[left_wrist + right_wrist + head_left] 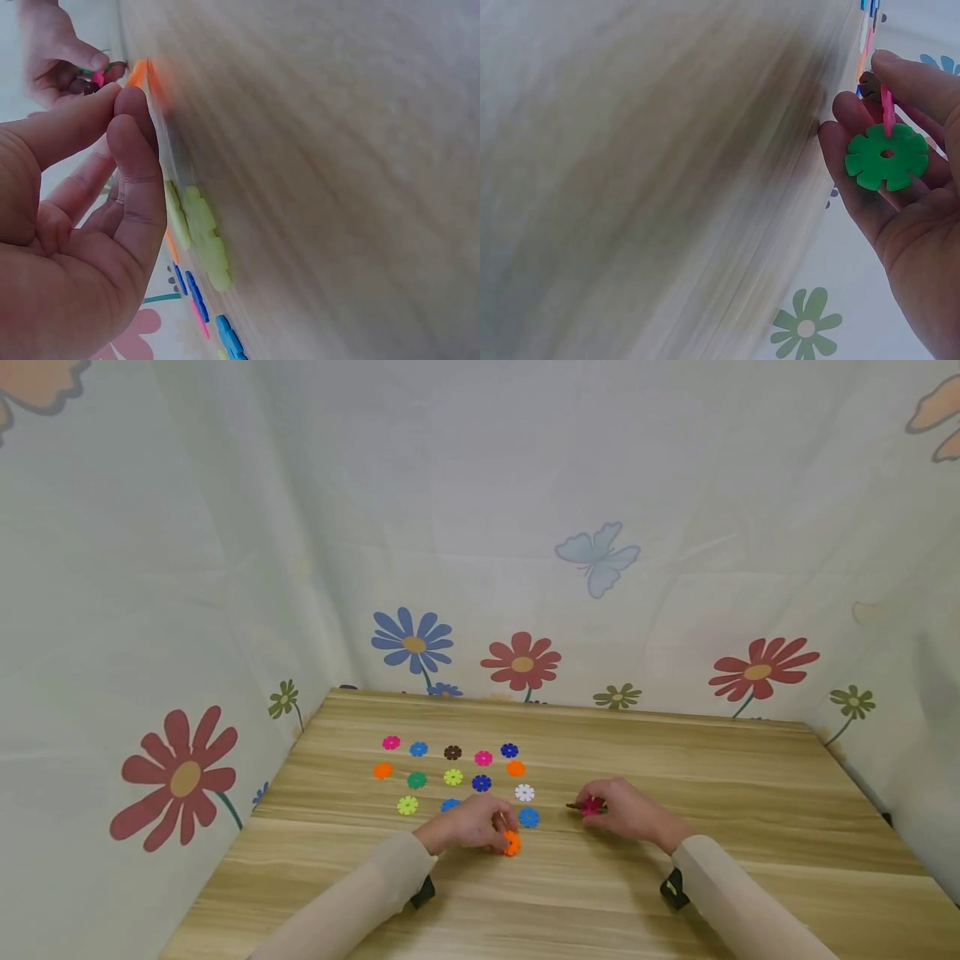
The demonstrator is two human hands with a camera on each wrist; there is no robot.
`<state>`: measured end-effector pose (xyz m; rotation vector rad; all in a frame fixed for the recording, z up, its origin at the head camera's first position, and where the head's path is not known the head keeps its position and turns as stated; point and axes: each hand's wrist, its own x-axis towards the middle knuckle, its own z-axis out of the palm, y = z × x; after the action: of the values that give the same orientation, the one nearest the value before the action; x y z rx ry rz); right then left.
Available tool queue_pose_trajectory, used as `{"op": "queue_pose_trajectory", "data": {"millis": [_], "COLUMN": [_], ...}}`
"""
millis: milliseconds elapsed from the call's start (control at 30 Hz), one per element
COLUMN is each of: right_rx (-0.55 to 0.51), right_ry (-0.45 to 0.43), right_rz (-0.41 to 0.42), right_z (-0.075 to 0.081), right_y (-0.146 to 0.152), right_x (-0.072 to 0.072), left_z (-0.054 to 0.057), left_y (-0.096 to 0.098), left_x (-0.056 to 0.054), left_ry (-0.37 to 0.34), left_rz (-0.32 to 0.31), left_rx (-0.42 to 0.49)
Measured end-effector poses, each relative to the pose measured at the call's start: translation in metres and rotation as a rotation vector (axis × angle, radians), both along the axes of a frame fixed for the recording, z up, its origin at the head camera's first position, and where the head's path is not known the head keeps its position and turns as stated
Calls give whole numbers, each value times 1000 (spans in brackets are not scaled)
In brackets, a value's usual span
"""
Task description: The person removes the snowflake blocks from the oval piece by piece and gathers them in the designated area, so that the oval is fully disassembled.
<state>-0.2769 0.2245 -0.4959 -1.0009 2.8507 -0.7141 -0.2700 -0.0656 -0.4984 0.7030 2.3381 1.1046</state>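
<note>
My left hand (471, 823) pinches an orange notched plastic disc (512, 843) between thumb and fingertips, tilted up on edge close over the table. In the left wrist view that orange disc (138, 73) is partly hidden behind the fingertips. To the right, my right hand (626, 810) holds several notched discs slotted together. The right wrist view shows a green disc (886, 157) facing the camera, a pink disc (888, 112) edge-on in its slot, and a brown disc (869, 86) beyond, near the thumb. Yellow-green discs (206, 238) lie close below the left hand.
Loose notched discs lie in rough rows left of centre, among them a white one (524, 792), a light blue one (528, 817), a green one (416, 780) and a brown one (453, 752). The wood-grain table (712, 768) meets a flower-printed curtain (480, 568) behind.
</note>
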Motion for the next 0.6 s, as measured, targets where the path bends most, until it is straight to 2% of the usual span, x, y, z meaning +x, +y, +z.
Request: {"op": "queue_pose_trajectory", "data": {"millis": [200,367,600], "right_rx": [-1,-4,1], "right_ry": [-7,-4,2], "right_rz": [-1,3,4], "right_z": [0,-1,1], "right_y": [0,1,-1], "right_x": [-1,-1,0], "left_z": [-1,3,9], "left_y": [1,1,3], "left_x": [0,1,-3], "left_ry": [6,49,106], "left_rz": [15,28,45], "left_rx": [-21,-51,-28]}}
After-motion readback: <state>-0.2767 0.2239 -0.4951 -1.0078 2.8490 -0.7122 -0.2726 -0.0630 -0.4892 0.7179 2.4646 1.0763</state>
